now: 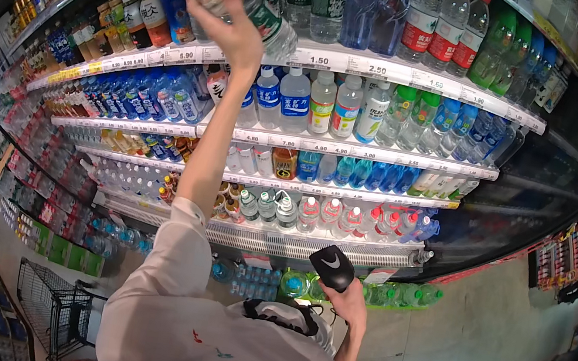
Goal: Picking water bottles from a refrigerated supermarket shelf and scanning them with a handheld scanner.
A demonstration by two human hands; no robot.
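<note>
My left hand [236, 38] is raised to the upper shelf and grips a clear plastic water bottle [269, 22] with a green label. The bottle tilts, its white cap up to the left and its base down to the right, in front of the price strip [351, 64]. Behind it stand more green-labelled water bottles [326, 7]. Low on the right, near my waist, my right hand [352, 303] holds a black handheld barcode scanner [333, 268] by its handle. The scanner's head points towards the lower shelves.
Lower shelves carry upright drink bottles [294, 100] and large red-capped water bottles [330, 213]. Blue-labelled drinks [161, 97] line the left. Shrink-wrapped water packs [256, 282] and green bottles [384, 295] sit at floor level. A wire shopping cart [54, 308] stands behind on the left.
</note>
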